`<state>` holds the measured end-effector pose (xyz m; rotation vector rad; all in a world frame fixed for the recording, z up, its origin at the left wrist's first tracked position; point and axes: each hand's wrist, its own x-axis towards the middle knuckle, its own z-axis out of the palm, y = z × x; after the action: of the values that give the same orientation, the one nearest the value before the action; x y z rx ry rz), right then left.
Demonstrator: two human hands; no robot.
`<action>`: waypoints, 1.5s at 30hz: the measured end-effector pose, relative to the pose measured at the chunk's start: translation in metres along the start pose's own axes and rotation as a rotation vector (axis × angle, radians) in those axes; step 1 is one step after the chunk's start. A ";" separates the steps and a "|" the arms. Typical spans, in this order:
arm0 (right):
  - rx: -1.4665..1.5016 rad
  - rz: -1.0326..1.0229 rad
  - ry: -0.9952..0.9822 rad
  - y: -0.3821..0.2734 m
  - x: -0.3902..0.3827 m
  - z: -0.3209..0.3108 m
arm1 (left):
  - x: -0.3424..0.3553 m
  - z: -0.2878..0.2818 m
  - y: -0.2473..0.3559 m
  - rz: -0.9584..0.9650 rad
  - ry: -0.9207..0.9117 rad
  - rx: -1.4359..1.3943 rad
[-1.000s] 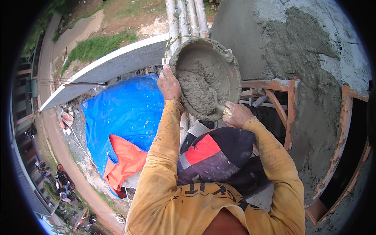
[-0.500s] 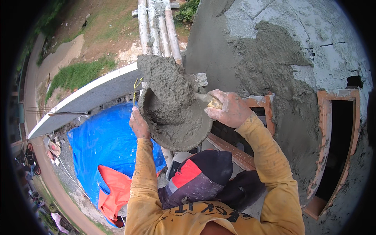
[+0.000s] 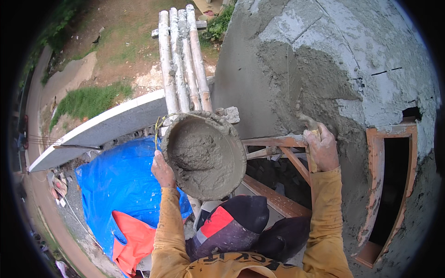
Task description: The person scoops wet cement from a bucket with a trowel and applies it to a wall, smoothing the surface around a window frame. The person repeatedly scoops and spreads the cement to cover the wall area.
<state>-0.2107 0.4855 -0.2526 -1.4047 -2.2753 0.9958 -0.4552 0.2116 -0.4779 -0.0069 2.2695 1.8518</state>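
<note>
My left hand is closed on the left side of a round bucket, by its yellowish cord handle. Wet grey mortar lies in the bucket, with a hollow on one side. To the right, my right hand grips the handle of a trowel. Its mortar-coated blade is up against the wall and hard to tell from the rough, wet mortar there. Smooth plaster covers the wall's left part; dark fresh mortar and bare pale patches lie further right.
Bamboo poles run outward beyond the bucket. Orange-brown wooden frames edge openings below and right of the trowel, one at the far right. A blue tarp and an orange cloth lie lower left, below a pale ledge.
My right hand has moved right with the trowel, from the bucket to the wall. The large mound of mortar over the bucket's rim is gone. The bucket appears lower in view.
</note>
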 end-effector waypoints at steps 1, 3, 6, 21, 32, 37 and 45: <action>-0.154 -0.095 -0.028 0.007 -0.010 0.008 | -0.001 0.001 0.005 -0.008 -0.022 0.086; -0.427 -0.302 -0.117 0.022 -0.025 0.032 | -0.002 0.011 0.015 0.035 -0.020 0.219; -0.665 -0.409 -0.396 0.012 -0.034 0.067 | -0.009 0.020 0.025 0.096 -0.006 0.089; -0.303 -0.007 -0.656 0.046 -0.077 0.138 | -0.010 0.022 0.023 0.073 -0.019 0.226; 0.113 -0.246 -0.619 -0.080 0.048 0.062 | -0.003 -0.006 0.002 -0.049 -0.030 0.158; 0.491 0.106 -0.446 -0.047 0.172 0.037 | -0.002 0.009 -0.003 0.083 0.005 0.162; 0.106 -0.057 0.027 -0.042 0.055 -0.033 | -0.001 0.002 -0.006 0.096 0.006 0.210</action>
<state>-0.2466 0.5341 -0.2062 -1.2960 -2.1961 1.0564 -0.4527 0.2123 -0.4839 0.1325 2.4974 1.6481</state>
